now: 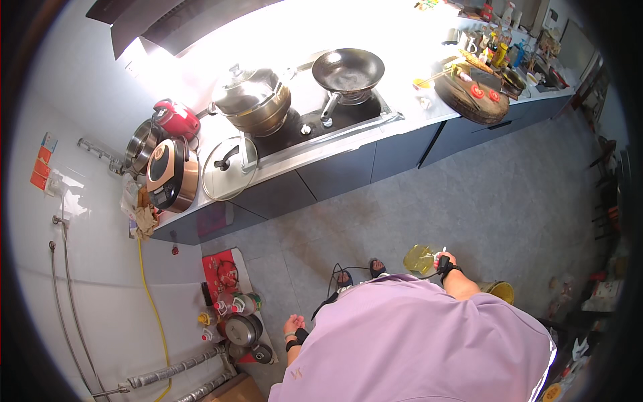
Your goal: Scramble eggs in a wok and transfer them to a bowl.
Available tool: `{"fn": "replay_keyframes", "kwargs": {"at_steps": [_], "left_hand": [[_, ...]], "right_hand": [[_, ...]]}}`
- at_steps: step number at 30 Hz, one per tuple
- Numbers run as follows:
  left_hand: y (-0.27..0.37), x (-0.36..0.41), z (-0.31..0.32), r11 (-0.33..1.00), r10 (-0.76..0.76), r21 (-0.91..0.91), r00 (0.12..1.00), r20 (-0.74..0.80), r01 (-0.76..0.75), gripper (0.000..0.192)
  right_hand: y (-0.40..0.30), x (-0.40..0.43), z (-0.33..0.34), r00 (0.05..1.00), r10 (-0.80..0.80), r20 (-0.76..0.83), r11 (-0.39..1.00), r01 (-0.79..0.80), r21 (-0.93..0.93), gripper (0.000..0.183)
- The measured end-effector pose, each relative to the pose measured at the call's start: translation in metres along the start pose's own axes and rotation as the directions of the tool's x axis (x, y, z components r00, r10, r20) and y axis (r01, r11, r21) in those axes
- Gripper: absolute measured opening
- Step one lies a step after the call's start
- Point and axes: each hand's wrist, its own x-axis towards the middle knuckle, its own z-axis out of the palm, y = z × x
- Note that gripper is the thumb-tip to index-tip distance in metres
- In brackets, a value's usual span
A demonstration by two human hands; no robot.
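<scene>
My right hand point(445, 260) grips the handle of a clear plastic jug of yellow oil point(420, 259), low over the floor at my right. My left hand point(294, 324) hangs at my left with its fingers apart and nothing in it. On the gas hob point(306, 123) ahead stand an empty-looking wok point(348, 71) on the right burner and a lidded steel pot point(256, 103) on the left. A glass lid point(230, 176) lies at the counter's front edge. A round wooden chopping board point(472, 103) carries a cleaver point(485, 79) and cut tomato pieces point(477, 91).
A rice cooker point(173, 176), a red appliance point(177, 119) and a steel basin point(141, 145) crowd the counter's left end. Bottles point(501, 54) stand at its right. Plastic bottles point(246, 303) and a lidded pot point(241, 330) are on the floor at left; a yellow bucket point(501, 291) is by my right arm.
</scene>
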Motion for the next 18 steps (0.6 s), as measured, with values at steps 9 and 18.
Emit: {"fn": "replay_keyframes", "kwargs": {"at_steps": [9, 18], "left_hand": [[0.0027, 0.0020, -0.0020, 1.000, -0.001, -0.012, 1.000, -0.002, 0.001, 0.028], [0.0022, 0.0010, -0.0034, 1.000, 0.024, 0.004, 1.000, 0.013, -0.024, 0.026]], "right_hand": [[-0.0045, -0.0070, 0.0029, 1.000, 0.000, 0.028, 1.000, -0.001, 0.029, 0.020], [-0.0052, -0.0047, 0.0061, 0.998, 0.007, 0.055, 0.998, -0.010, 0.057, 0.017]]}}
